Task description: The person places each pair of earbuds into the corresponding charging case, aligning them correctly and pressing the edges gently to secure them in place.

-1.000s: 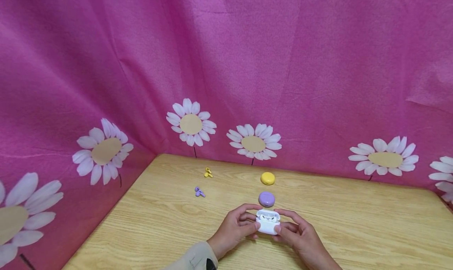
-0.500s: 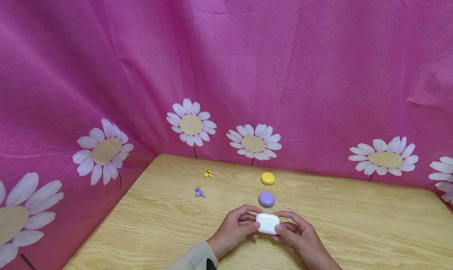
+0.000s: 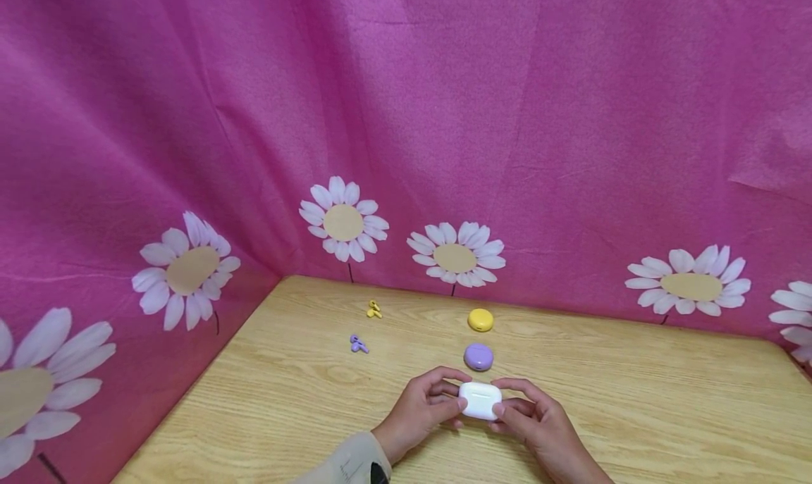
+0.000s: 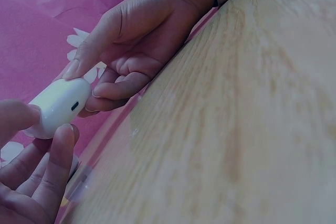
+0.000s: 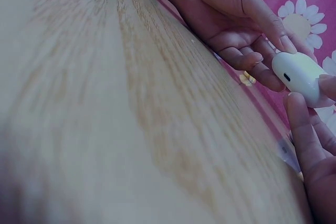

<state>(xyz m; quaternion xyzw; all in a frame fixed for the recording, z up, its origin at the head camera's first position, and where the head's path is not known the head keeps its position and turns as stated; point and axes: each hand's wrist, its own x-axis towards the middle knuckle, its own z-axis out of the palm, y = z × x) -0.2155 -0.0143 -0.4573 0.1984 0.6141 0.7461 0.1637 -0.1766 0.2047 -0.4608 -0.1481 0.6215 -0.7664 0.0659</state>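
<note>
A white earbud case [image 3: 480,403] is held between both hands near the front of the table in the head view, its lid down. My left hand [image 3: 420,408] grips its left end, thumb on the front face and index finger at the top edge. At the right end, my right hand [image 3: 539,422] holds it the same way. Both wrist views show the underside of the white case [image 4: 62,106], with a dark charging port in it. Just behind it lies a round purple case [image 3: 478,357], also closed.
A yellow round case [image 3: 481,320] sits farther back, behind the purple one. To the left lie yellow earbuds [image 3: 374,310] and purple earbuds [image 3: 359,344]. Pink flowered cloth [image 3: 558,153] walls the back and left of the wooden table [image 3: 634,399].
One second ago the white case stood open with white earbuds inside; its lid has since come down. Both hands have kept nearly the same place.
</note>
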